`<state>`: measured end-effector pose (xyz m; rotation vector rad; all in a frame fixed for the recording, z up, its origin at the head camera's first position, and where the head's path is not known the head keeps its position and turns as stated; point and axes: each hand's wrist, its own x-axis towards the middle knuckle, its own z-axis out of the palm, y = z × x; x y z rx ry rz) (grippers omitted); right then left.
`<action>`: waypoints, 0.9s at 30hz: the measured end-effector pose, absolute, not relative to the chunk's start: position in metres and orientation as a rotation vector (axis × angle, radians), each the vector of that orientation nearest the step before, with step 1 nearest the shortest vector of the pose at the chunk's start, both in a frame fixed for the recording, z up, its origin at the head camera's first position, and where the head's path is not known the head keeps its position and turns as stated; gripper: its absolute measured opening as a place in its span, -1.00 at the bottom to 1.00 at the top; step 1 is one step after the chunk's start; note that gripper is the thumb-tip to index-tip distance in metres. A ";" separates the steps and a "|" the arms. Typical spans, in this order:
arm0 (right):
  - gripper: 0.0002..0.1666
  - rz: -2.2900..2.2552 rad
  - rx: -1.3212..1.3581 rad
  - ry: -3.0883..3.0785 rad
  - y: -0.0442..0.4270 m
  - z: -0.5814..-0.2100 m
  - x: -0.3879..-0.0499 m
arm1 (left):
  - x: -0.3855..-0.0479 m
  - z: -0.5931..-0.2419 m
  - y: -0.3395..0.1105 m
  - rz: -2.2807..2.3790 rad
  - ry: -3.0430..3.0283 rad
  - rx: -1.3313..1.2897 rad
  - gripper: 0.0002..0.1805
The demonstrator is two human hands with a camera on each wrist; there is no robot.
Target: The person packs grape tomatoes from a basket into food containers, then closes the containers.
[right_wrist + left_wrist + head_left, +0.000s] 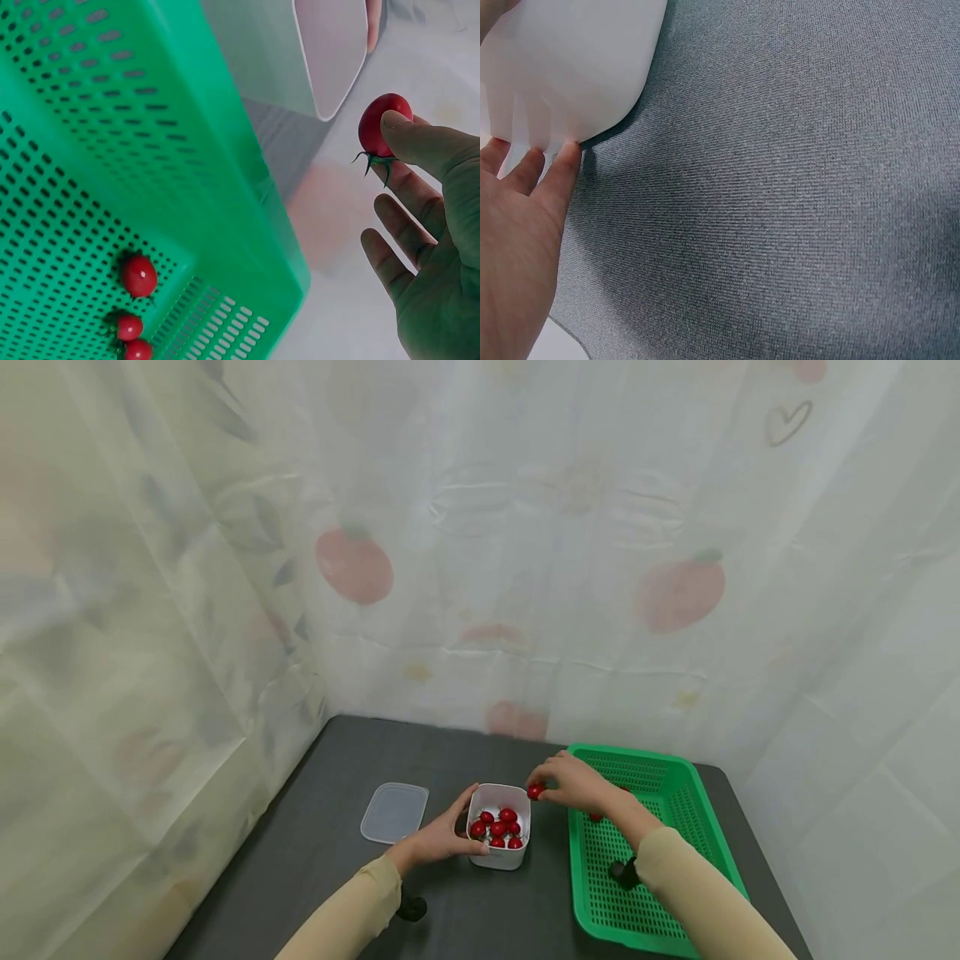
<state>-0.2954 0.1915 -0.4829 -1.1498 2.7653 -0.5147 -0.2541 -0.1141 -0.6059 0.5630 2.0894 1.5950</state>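
Observation:
My left hand (438,843) grips the side of a white plastic container (497,860), thumb along the near wall and fingers at the left side. Several cherry tomatoes (498,828) lie inside it. In the left wrist view, fingertips (564,161) touch the container's smooth wall (570,67). My right hand (573,783) pinches a cherry tomato (384,124) with a green stem, between thumb and index finger; the other fingers are loosely spread. It hovers just right of the container, by the left rim of a green plastic basket (581,868).
A few cherry tomatoes (139,276) lie on the basket's perforated floor, partly hidden by my right arm in the head view. A translucent lid (394,812) lies flat on the dark table (465,914), left of the container. Patterned curtains (510,568) hang behind the table.

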 end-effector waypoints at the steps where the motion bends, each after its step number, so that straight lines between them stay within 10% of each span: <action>1: -0.75 -0.513 -1.147 2.761 0.189 -0.484 -0.296 | -0.254 -0.606 -0.114 1.592 2.092 0.560 0.22; 27: -0.75 -0.424 -1.100 2.708 0.137 -0.503 -0.295 | -0.255 -0.610 -0.118 1.572 2.090 0.581 0.22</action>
